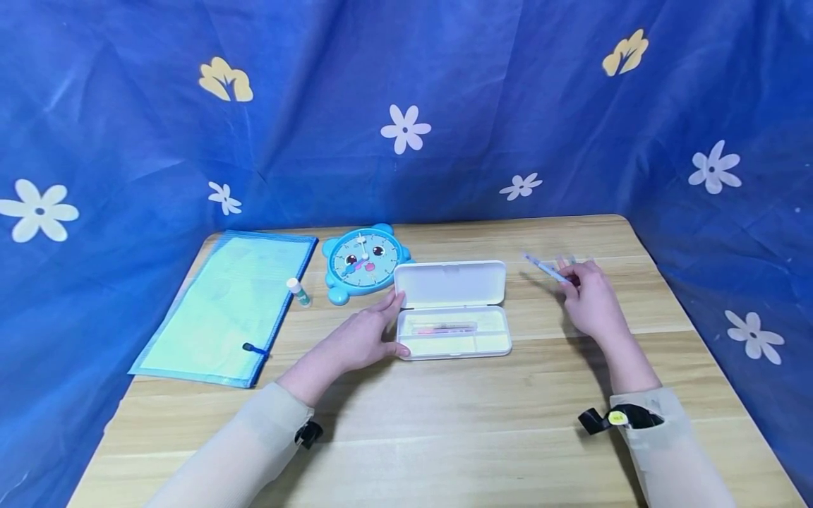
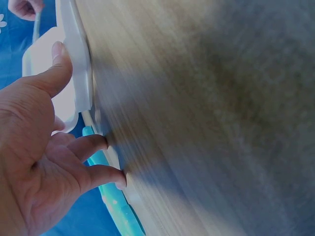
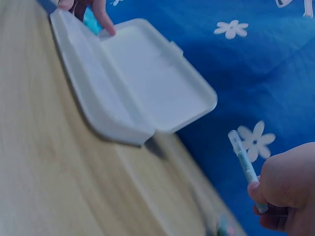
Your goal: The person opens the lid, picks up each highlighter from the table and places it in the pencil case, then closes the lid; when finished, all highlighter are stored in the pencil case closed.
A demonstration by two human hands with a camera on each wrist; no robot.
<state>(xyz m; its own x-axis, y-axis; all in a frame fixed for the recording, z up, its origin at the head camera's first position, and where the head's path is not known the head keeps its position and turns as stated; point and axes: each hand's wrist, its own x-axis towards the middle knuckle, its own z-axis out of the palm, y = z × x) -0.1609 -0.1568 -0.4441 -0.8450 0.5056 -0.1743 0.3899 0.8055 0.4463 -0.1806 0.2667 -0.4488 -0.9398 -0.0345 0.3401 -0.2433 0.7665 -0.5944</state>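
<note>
A white pencil case (image 1: pixel 454 355) stands with its lid (image 1: pixel 451 283) raised at the middle of the table. At its left end my left hand (image 1: pixel 362 335) grips it, the thumb by the front corner and a finger at the lid; in the left wrist view, other fingers (image 2: pixel 106 176) touch the tabletop. A slim pen with a pinkish part (image 1: pixel 444 328) lies in the case's rear compartment. Right of the case, my right hand (image 1: pixel 593 300) pinches a light blue pen (image 3: pixel 244 160) with a clear cap, held above the table.
A blue bear-faced toy clock (image 1: pixel 365 261) lies behind the case on the left. Further left are a glue stick (image 1: pixel 298 291) and a blue-edged zip folder (image 1: pixel 216 310). Clear-tipped items (image 1: pixel 564 261) show just beyond my right hand. A blue flowered cloth (image 1: pixel 464 169) hangs behind.
</note>
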